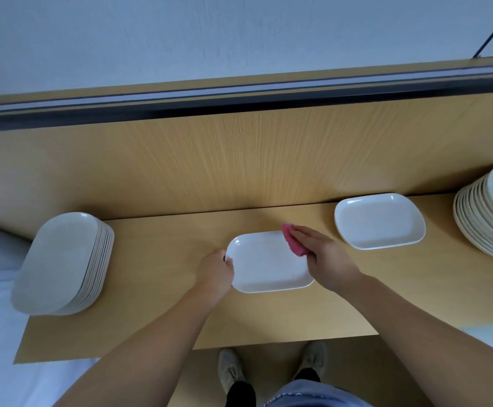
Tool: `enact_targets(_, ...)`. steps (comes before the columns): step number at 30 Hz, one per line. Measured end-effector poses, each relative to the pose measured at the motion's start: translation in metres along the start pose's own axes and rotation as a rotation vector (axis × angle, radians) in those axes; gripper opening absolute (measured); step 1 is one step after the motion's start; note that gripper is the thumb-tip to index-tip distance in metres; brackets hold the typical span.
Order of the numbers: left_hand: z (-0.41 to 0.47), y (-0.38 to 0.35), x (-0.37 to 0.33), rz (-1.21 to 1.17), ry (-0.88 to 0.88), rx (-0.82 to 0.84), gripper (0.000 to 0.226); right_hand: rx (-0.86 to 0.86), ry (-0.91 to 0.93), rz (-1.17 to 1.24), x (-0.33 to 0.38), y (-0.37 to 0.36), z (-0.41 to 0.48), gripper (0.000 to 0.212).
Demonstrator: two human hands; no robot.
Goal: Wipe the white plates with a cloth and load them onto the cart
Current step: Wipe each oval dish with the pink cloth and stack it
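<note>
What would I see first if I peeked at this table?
The bright pink cloth jumps out, pressed by the right hand onto the white plate in the middle of the wooden table. The left hand holds that plate's left edge. A tall plate stack sits at the table's left end, another stack at the right.

So there's a white plate [268, 262] sitting flat in the middle of the wooden table [163, 289], left hand [215, 271] gripping its left edge while the right hand [324, 251] presses a pink cloth [293, 240] down on the far right corner with pretty flat fingers. A second plate [380, 221] lies just to the right, not touching it. There's a stack of plates [63, 262] at the table's left end and another stack [486, 218] at the far right, partly cut off by the frame.
</note>
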State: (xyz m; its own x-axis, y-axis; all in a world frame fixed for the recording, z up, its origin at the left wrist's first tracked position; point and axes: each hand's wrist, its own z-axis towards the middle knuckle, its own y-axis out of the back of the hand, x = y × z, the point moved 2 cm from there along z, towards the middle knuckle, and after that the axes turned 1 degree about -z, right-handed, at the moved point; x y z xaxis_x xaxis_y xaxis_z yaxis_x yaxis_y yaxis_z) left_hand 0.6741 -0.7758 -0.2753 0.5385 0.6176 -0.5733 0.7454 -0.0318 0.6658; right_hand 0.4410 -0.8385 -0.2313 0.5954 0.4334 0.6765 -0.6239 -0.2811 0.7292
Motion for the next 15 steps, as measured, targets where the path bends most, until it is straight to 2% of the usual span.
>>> enact_targets(3,0.001,0.004,-0.002,0.278,-0.097,-0.001,0.021,0.042,0.044,-0.133,-0.004,-0.012,0.009,0.054)
enact_targets(4,0.000,0.004,-0.001,0.340,-0.132,0.032,0.038,0.059,0.046,-0.190,-0.006,-0.019,0.012,0.050)
enact_targets(6,-0.001,0.006,0.001,0.402,-0.208,0.139,0.086,0.144,0.010,-0.332,-0.010,-0.037,0.018,0.054)
enact_targets(8,-0.004,0.009,0.001,0.433,-0.262,0.207,0.108,0.305,-0.076,-0.480,-0.010,-0.055,0.021,0.065)
enact_targets(10,-0.003,0.010,0.002,0.439,-0.281,0.226,0.110,0.449,-0.183,-0.582,-0.006,-0.072,0.020,0.074)
enact_targets(13,0.003,0.011,0.008,0.395,-0.268,0.226,0.111,0.467,-0.267,-0.621,0.003,-0.087,0.021,0.077)
enact_targets(15,0.007,0.010,0.014,0.371,-0.251,0.236,0.112,0.477,-0.258,-0.601,0.010,-0.093,0.023,0.075)
